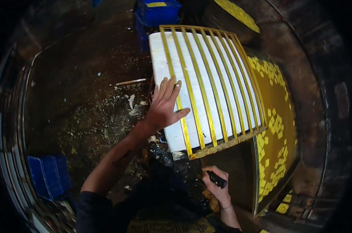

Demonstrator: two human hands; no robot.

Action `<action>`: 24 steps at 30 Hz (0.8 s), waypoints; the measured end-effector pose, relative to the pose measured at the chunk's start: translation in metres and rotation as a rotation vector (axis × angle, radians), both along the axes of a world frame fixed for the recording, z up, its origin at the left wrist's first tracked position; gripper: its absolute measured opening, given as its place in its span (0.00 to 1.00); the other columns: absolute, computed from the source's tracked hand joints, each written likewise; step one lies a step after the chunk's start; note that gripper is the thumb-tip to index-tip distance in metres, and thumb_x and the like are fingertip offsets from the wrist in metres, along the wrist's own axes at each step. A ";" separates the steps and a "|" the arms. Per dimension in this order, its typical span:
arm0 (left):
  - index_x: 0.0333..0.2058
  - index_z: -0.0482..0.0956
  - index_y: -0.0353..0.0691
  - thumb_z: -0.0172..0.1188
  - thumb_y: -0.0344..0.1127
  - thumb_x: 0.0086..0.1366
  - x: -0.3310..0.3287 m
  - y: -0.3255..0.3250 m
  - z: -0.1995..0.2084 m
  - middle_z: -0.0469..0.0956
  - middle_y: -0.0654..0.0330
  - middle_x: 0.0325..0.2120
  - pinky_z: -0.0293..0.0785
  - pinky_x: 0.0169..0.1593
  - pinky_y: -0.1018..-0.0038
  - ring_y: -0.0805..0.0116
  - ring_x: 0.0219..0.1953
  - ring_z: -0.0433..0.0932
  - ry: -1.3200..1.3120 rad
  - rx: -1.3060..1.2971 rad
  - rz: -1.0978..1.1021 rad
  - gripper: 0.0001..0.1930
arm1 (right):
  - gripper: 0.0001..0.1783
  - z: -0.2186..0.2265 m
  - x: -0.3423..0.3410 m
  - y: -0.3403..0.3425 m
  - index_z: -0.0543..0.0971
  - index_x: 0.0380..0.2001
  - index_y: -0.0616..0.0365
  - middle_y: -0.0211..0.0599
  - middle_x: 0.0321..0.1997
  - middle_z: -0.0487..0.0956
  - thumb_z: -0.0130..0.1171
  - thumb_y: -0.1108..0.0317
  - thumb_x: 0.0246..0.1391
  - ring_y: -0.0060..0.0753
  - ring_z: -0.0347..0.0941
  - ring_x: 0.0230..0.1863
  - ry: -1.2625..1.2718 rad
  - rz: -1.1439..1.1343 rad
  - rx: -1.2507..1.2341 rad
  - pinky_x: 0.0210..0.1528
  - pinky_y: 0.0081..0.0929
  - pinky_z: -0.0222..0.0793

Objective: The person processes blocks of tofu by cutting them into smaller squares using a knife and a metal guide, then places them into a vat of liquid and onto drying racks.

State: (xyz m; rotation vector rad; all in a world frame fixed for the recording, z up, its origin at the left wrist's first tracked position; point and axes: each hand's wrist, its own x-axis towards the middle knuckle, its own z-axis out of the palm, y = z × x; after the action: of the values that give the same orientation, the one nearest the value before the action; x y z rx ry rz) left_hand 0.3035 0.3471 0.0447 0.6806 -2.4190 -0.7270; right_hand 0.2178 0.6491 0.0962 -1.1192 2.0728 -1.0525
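Observation:
A white slab point(170, 134) lies under a frame of narrow yellow slats point(209, 130), with brownish crust along the near rail. My left hand point(165, 105) rests flat across the leftmost slat and the slab's left part, fingers stretched out and thumb apart. Below the near rail, my right hand point(222, 192) is closed around the black handle of a tool point(217, 179). The tool's working end cannot be made out.
To the right stands a tan screen-like board point(266, 101) scattered with yellow square pieces point(276, 123). Blue crates point(158, 13) are stacked at the far side, and more blue crates point(49, 176) stand at left. Pale scraps litter the dark floor point(86, 112).

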 end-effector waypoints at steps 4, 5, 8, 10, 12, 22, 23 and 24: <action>0.66 0.56 0.33 0.56 0.58 0.62 -0.036 -0.021 -0.010 0.48 0.40 0.68 0.40 0.67 0.38 0.38 0.70 0.43 -0.168 -0.193 -0.103 0.43 | 0.05 -0.097 0.007 0.010 0.79 0.31 0.63 0.35 0.21 0.77 0.61 0.76 0.47 0.14 0.72 0.25 -0.030 -0.413 0.040 0.29 0.21 0.70; 0.65 0.57 0.34 0.56 0.58 0.62 -0.041 -0.022 -0.015 0.48 0.40 0.68 0.39 0.67 0.37 0.38 0.70 0.44 -0.198 -0.242 -0.124 0.42 | 0.05 -0.119 0.008 0.011 0.79 0.31 0.63 0.33 0.21 0.78 0.61 0.75 0.48 0.13 0.71 0.25 0.026 -0.510 0.051 0.29 0.21 0.70; 0.64 0.60 0.34 0.58 0.55 0.62 -0.045 -0.020 -0.011 0.51 0.42 0.68 0.37 0.67 0.36 0.40 0.70 0.46 -0.287 -0.249 -0.166 0.39 | 0.06 -0.139 0.018 0.007 0.80 0.32 0.63 0.36 0.23 0.79 0.61 0.74 0.48 0.16 0.73 0.26 -0.066 -0.719 -0.059 0.30 0.21 0.71; 0.63 0.63 0.35 0.61 0.50 0.61 -0.045 -0.023 -0.005 0.54 0.47 0.67 0.37 0.67 0.38 0.43 0.70 0.49 -0.392 -0.279 -0.099 0.37 | 0.09 -0.160 0.028 0.000 0.80 0.34 0.63 0.40 0.27 0.81 0.63 0.72 0.48 0.27 0.77 0.28 -0.120 -0.810 0.006 0.35 0.27 0.73; 0.50 0.77 0.37 0.62 0.43 0.60 -0.057 -0.034 0.002 0.59 0.48 0.65 0.40 0.68 0.42 0.46 0.68 0.53 -0.267 -0.288 -0.120 0.22 | 0.12 -0.183 0.042 -0.008 0.80 0.36 0.63 0.45 0.30 0.81 0.65 0.71 0.47 0.37 0.78 0.32 0.048 -0.864 0.083 0.39 0.31 0.73; 0.53 0.71 0.27 0.63 0.45 0.61 -0.196 -0.316 -0.002 0.72 0.39 0.52 0.62 0.60 0.56 0.42 0.56 0.69 0.087 -0.531 -0.137 0.29 | 0.18 -0.097 0.049 -0.056 0.76 0.51 0.66 0.38 0.48 0.80 0.50 0.68 0.61 0.33 0.75 0.48 -0.448 -1.235 -0.183 0.54 0.29 0.69; 0.56 0.68 0.26 0.61 0.49 0.62 -0.207 -0.339 0.003 0.70 0.37 0.54 0.62 0.61 0.57 0.41 0.57 0.68 -0.010 -0.418 -0.121 0.34 | 0.19 -0.083 0.043 -0.069 0.75 0.51 0.68 0.35 0.48 0.79 0.46 0.65 0.65 0.26 0.74 0.47 -0.508 -1.376 -0.381 0.54 0.26 0.68; 0.57 0.67 0.25 0.57 0.53 0.64 -0.212 -0.364 0.001 0.70 0.36 0.55 0.62 0.62 0.59 0.44 0.58 0.68 -0.149 -0.317 -0.086 0.36 | 0.27 -0.067 0.035 -0.093 0.75 0.51 0.69 0.36 0.50 0.78 0.41 0.53 0.69 0.21 0.71 0.49 -0.785 -1.458 -0.560 0.54 0.25 0.66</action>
State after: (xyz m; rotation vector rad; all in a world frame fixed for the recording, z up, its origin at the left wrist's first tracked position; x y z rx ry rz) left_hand 0.0912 -0.0173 0.0454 0.5203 -2.6331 -0.3201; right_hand 0.2530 0.5560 0.0292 0.8720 1.6950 -2.2648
